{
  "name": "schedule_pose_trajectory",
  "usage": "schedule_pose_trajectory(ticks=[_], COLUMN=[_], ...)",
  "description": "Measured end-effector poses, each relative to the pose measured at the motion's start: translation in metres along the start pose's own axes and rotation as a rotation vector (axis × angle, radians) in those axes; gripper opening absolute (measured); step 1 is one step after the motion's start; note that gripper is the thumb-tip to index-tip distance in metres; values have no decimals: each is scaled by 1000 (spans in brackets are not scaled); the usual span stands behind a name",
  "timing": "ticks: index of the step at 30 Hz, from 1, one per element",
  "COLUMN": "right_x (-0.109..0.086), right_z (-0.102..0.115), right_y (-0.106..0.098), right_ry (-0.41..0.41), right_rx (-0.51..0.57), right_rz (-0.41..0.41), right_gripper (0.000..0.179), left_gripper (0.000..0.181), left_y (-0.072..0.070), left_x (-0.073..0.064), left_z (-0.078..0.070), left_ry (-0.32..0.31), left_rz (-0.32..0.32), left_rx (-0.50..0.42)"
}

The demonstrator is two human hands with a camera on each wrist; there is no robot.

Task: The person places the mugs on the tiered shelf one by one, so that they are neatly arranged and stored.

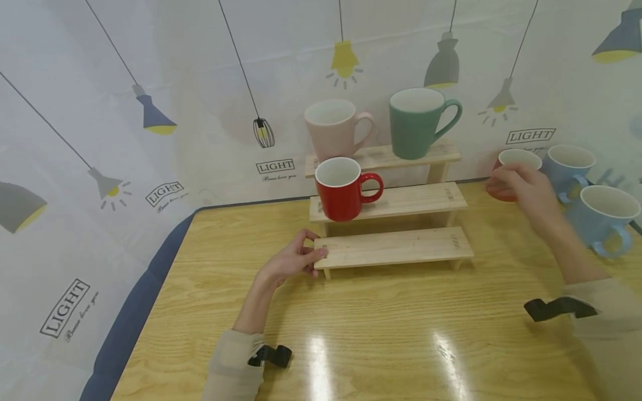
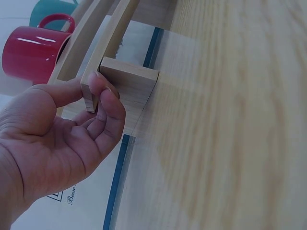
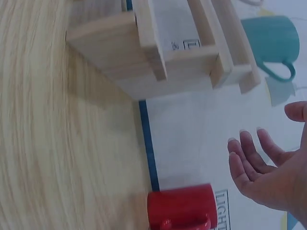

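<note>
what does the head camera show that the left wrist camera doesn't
Only the head view shows the pink mug, the whole green mug, the two blue mugs, a second red mug and the right hand reaching open toward it.

Only the left wrist view shows up close the fingers pinching the lowest shelf's end.

Both show the left hand, the wooden stepped shelf, the red mug on it and the table.

Head view high, wide, facing wall; wrist views close, tabletop-level; all share stepped shelf (image 1: 391, 223).
</note>
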State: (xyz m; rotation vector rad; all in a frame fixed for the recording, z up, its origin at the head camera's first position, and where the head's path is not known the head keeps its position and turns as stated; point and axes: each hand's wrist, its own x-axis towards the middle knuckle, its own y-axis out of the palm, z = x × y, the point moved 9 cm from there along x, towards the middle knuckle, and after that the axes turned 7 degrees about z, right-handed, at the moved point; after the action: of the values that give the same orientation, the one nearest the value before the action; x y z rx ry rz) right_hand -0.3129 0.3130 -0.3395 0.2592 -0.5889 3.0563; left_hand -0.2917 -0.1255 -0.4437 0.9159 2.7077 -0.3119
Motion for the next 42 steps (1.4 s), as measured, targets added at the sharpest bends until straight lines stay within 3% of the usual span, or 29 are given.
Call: schedule_pose_trajectory(ticks=[9,16,21,24,27,30,34,42], right_x=[-8,-11,-8,-4,0,2,5,10], right_z=[-32,-46,-59,-66,-72,-79,-87,-102], right_y=[-40,-54,-54,-52,-52,-52,-53,-52], right_ry=[111,187,273,294,292,288,280,282], right_rx=[-66,-41,-73,-92,-113,-113,-34,18], right_rz=[-107,-144,-108,-85,-98,-117,-152,-152], right_gripper=[11,15,61,77,69,49,20,25], left_gripper=[45,47,48,48,48,49,49,50], left_y=[0,-2,-2,-2,-3,-3,-3,-2], left_x=[0,-2,-3,-2,-2,-1,-1,-1], left_z=[0,0,1,1,1,1,0,1], left_ry=[-2,-10,-16,-14,-13,-15,-20,-24], left_rz=[-2,-8,-9,-9,-14,-16,-16,-20], left_rx=[0,10,14,15,20,26,31,24])
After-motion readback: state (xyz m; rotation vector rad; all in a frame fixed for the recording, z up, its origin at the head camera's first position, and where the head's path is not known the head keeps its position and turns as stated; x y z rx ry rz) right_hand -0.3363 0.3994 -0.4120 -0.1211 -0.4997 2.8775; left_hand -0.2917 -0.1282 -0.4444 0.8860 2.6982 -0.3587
